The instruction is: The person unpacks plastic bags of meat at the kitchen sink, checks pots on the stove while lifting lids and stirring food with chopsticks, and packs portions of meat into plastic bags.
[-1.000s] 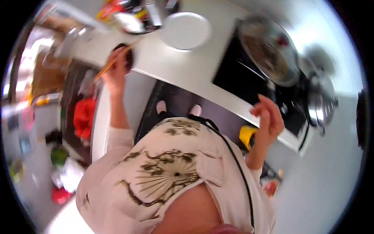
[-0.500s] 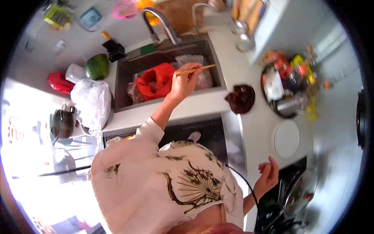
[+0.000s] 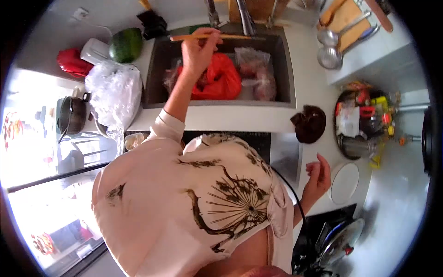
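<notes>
My left hand (image 3: pixel 198 53) is closed around wooden chopsticks (image 3: pixel 184 38), held level above the far part of the grey sink (image 3: pixel 290 78); I cannot tell whether it is one stick or a pair. Below that hand a red plastic bag (image 3: pixel 226 81) lies in the sink. Beside it on the right is a clear plastic bag (image 3: pixel 258 74) with pinkish contents. My right hand (image 3: pixel 317 177) hangs by the counter on the right with its fingers loosely apart, holding nothing. A white round plate (image 3: pixel 345 183) is nearest to it. Farther back sits a glossy dark brown object (image 3: pixel 310 124).
Right of the brown object stands a round tray (image 3: pixel 341 138) of bottles and packets. A lidded pan (image 3: pixel 344 240) sits on the black stove. On the left are a plastic-covered bowl (image 3: pixel 113 87), a dark pot (image 3: pixel 73 113) and a watermelon (image 3: pixel 125 45). The faucet (image 3: pixel 244 18) rises behind the sink.
The view has shifted. My left hand has moved leftward and toward the back of the sink with the chopsticks, from over the gap between the bags. My right hand stays loosely apart near the plate.
</notes>
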`<state>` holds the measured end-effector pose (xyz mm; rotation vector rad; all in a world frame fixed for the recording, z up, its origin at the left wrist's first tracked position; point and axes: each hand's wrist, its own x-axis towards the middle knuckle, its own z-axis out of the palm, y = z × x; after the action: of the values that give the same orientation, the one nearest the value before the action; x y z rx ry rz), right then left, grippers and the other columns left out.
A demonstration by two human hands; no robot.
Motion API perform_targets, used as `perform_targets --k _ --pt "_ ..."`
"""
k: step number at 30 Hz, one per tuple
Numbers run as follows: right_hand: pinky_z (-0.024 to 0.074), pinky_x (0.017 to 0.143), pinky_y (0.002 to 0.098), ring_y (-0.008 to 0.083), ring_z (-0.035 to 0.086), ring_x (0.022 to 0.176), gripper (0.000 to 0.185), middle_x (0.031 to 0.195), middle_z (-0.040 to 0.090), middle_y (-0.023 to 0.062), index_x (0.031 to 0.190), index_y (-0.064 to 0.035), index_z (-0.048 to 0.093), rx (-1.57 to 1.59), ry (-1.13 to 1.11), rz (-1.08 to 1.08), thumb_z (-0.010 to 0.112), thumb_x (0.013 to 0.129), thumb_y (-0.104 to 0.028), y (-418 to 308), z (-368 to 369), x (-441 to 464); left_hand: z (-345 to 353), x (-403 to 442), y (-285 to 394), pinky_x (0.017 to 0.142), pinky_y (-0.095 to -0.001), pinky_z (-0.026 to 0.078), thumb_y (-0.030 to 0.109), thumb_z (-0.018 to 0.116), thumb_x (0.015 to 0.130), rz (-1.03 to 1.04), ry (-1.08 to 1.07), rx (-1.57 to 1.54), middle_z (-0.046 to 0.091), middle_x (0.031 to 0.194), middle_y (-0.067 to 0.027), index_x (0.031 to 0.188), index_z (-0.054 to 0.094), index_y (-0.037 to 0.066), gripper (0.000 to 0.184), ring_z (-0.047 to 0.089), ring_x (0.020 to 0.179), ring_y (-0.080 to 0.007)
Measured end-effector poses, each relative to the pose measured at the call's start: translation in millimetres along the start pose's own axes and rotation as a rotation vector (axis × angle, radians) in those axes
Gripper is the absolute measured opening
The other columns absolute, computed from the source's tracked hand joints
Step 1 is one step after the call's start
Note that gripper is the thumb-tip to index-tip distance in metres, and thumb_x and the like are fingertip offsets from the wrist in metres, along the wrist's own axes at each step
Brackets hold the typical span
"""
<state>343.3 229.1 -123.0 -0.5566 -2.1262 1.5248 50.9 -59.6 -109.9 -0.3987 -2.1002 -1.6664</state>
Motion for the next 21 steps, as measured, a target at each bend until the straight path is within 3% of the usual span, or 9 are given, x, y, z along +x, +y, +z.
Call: perform_targets --k 8,10,12,15,18,21 --pt "0.0458 0.063 0.024 0.0103 0.056 0.067 0.02 0.074 0.06 0.0043 0.105 -0.0014 0.062 -0.109 -0.072 0.092 0.052 0.089 -0.009 3.2 -2.8 9.3 -5.6 -12.5 -34.6 0.052 -0.0181 0.045 0.017 0.056 0.09 -0.087 -0.011 0.064 0.065 0.075 -0.0036 0.092 0.065 0.002 0.018 0.054 0.06 -0.0044" --pt "0.0465 0.062 0.0252 0.0116 0.057 0.067 0.02 0.076 0.061 0.0061 0.103 -0.0004 0.062 -0.198 -0.042 0.078 0.052 0.089 -0.009 1.3 -3.3 11.3 -7.8 -4.4 -37.6 0.049 -0.0194 0.041 0.019 0.055 0.091 -0.208 -0.013 -0.006 0.061 0.069 -0.0007 0.085 0.064 0.004 0.018 0.051 0.057 -0.0047" --pt "0.0467 0.061 0.0258 0.012 0.057 0.066 0.02 0.077 0.061 0.0073 0.103 0.0006 0.061 -0.206 -0.052 0.018 0.052 0.088 -0.008 17.8 -8.2 10.2 -6.3 3.4 -34.0 0.046 -0.021 0.038 0.017 0.054 0.09 -0.13 0.049 -0.199 0.054 0.063 0.0034 0.075 0.061 0.004 0.021 0.046 0.054 -0.0045" --pt "0.0461 0.058 0.0255 0.0119 0.057 0.064 0.019 0.072 0.06 0.0063 0.101 0.0012 0.061 -0.095 -0.099 0.061 0.053 0.086 -0.008 35.3 -3.2 15.6 -7.7 26.3 -15.0 0.045 -0.0213 0.037 0.022 0.054 0.092 -0.263 0.074 -0.413 0.055 0.062 -0.0004 0.08 0.06 0.002 0.025 0.046 0.052 -0.0057" --pt "0.046 0.057 0.0251 0.0118 0.057 0.063 0.018 0.068 0.06 0.0061 0.1 0.0008 0.061 -0.065 -0.11 0.079 0.053 0.086 -0.008 25.0 5.8 20.5 -23.4 68.1 28.4 0.049 -0.0219 0.038 0.025 0.051 0.093 -0.067 0.204 -0.387 0.055 0.066 -0.0016 0.082 0.059 0.001 0.027 0.047 0.055 -0.0073" --pt "0.0458 0.056 0.0249 0.0116 0.057 0.061 0.018 0.067 0.059 0.0062 0.1 0.0007 0.061 -0.034 -0.117 0.093 0.053 0.087 -0.008 27.8 12.7 25.8 -50.7 127.2 72.8 0.05 -0.0213 0.037 0.02 0.048 0.095 0.41 0.414 -0.275 0.057 0.069 -0.0036 0.089 0.059 0.0 0.024 0.045 0.056 -0.0072"
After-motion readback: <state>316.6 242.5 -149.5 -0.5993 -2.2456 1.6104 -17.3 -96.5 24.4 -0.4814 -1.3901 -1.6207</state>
